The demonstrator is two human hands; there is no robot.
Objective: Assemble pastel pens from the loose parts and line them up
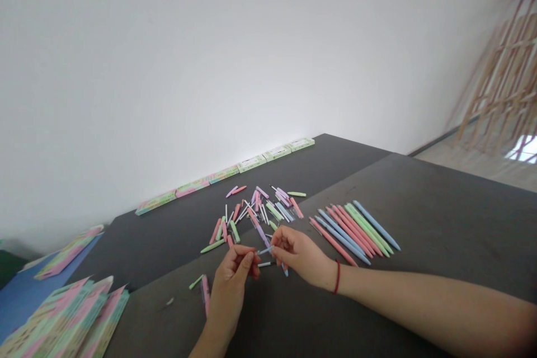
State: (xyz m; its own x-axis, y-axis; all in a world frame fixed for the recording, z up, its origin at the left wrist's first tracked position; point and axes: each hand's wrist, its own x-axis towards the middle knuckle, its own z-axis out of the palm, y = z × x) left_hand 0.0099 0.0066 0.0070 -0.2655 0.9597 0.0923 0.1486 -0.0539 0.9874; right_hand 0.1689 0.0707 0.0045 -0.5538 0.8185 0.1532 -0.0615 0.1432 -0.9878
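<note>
Between my two hands is a slim light-blue pen part (264, 250); its exact kind is too small to make out. My left hand (236, 265) pinches one end, with thumb and fingers closed. From the other side my right hand (293, 250), a red cord on its wrist, pinches the opposite end. A pointed blue pen piece (286, 271) shows just below the right hand, and a white refill (264, 264) lies between the hands. Behind them spreads a loose heap of pink, green, purple and blue pen parts (274, 211) and thin refills.
Right of my hands, whole-looking pens (350, 229) lie in a slanted row. Pink and green pieces (205, 293) lie beside my left wrist. Flat boxes (224, 174) line the wall edge. More boxes (71, 319) are stacked at the lower left, near a blue surface (25, 296).
</note>
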